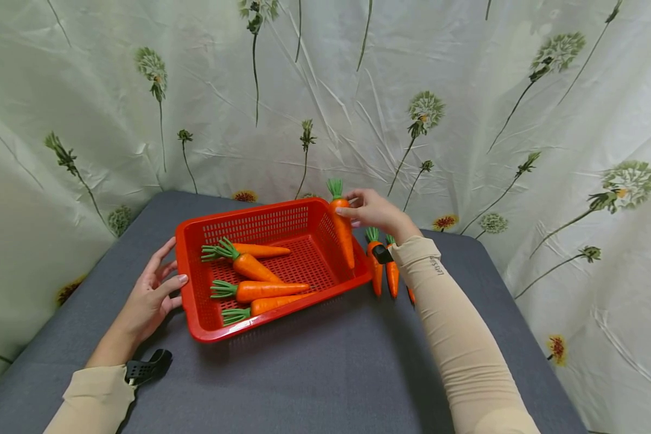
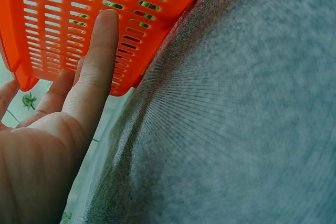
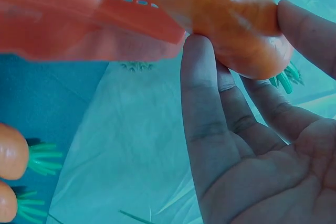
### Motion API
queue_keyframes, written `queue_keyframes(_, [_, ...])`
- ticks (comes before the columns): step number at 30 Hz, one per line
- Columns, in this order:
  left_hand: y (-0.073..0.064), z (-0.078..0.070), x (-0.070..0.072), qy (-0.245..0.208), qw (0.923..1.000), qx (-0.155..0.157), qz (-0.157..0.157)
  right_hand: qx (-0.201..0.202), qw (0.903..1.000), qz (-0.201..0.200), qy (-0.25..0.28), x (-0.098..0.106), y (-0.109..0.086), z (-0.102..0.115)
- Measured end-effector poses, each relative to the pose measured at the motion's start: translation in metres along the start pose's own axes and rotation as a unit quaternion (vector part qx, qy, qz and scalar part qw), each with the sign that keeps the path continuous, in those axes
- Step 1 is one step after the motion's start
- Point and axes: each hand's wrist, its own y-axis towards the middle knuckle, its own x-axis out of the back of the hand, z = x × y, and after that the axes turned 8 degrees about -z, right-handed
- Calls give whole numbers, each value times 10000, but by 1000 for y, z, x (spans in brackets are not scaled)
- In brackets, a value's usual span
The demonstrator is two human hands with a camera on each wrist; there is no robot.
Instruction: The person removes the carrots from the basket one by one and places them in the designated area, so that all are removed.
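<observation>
A carrot (image 1: 342, 232) with a green top is pinched between the thumb and fingers of my right hand (image 1: 377, 211), its tip pointing down over the basket's right end. In the right wrist view the fingertips press on the thick end of that carrot (image 3: 236, 22). My left hand (image 1: 149, 298) touches the left end of the red plastic basket (image 1: 187, 283), fingers fairly straight against the outside. One digit meets the slotted wall (image 2: 63, 30) in the left wrist view. Several carrots (image 1: 271, 291) lie inside, green tops toward the left.
Beside the basket's right end, more carrots (image 1: 376, 268) lie on the grey cloth-covered table (image 1: 314, 374), partly hidden by my right forearm. A pale curtain (image 1: 222, 78) printed with dandelions hangs behind the table's far edge.
</observation>
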Motion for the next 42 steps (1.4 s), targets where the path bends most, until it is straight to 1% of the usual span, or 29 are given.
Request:
queue_keyframes(7, [0,0,-1,-27,10000,-3,21,-72,9999,-112,34,9,-3,-3])
queue_keyframes(15, [0,0,0,-184,9997,-105,119,57,9999,-107,-103,18,-9,-9])
queue_keyframes(18, [1,0,1,-180,9997,-102,126,23,9999,-95,-105,21,-10,-12])
queue_keyframes(23, [1,1,1,-124,9998,-113,103,0,9999,-84,-65,23,-10,-17])
queue_keyframes(29, [1,1,1,-174,9997,-125,139,-78,9998,-83,-164,25,-11,-21])
queue_keyframes(37, [1,0,1,-193,9996,-134,163,-153,9998,-73,-109,27,-12,-26])
queue_keyframes(42, [1,1,1,-197,9996,-133,163,-225,9995,-79,-205,29,-15,-29])
